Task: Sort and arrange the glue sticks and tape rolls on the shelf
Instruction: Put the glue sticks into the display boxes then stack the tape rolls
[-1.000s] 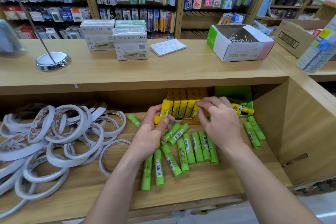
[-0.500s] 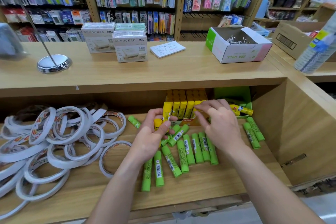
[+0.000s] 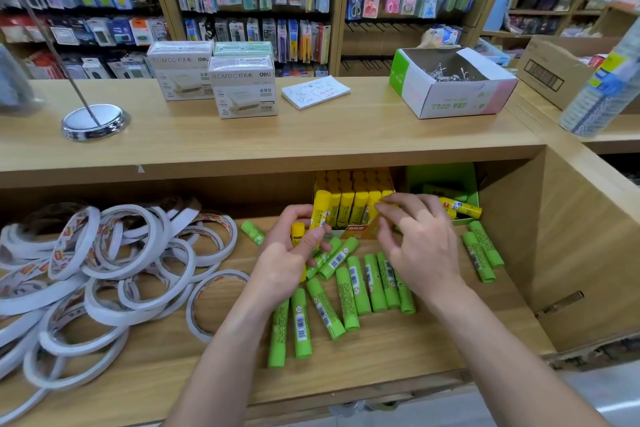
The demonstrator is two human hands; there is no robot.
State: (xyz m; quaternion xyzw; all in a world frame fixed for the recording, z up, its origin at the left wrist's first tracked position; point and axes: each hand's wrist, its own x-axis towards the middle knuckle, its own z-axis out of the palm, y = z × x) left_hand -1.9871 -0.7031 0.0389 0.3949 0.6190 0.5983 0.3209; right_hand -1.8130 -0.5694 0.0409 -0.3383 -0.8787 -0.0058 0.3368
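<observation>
Left end of the lower shelf (image 3: 398,357): loose heap of white tape rolls (image 3: 104,263), most lying flat, some tipped on edge, overlapping.

Just right of the heap, a lone green glue stick (image 3: 252,231), long axis running far-left to near-right.

Left hand (image 3: 291,263): fingers curled, thumb pressed along a short yellow glue stick (image 3: 298,232), cap pointing up and away. Its fingertips are also at a taller yellow stick (image 3: 320,208); can't tell whether that one is held or standing in the box.

Centre, near edge: green sticks (image 3: 360,284) lie flat, roughly side by side, long axes mostly near-to-far, a few slanted.

Behind them, an orange-fronted box (image 3: 356,231) holds a row of yellow sticks (image 3: 349,208) standing upright, caps up.

Right hand (image 3: 419,246): fingers spread and bent, tips at the right end of that row. Can't tell if it pinches one.

Far right: green box (image 3: 446,177), a yellow stick (image 3: 462,207) lying across its front, axis left-right. Two more green sticks (image 3: 483,253) lie beside it, pointing far-left to near-right.
</observation>
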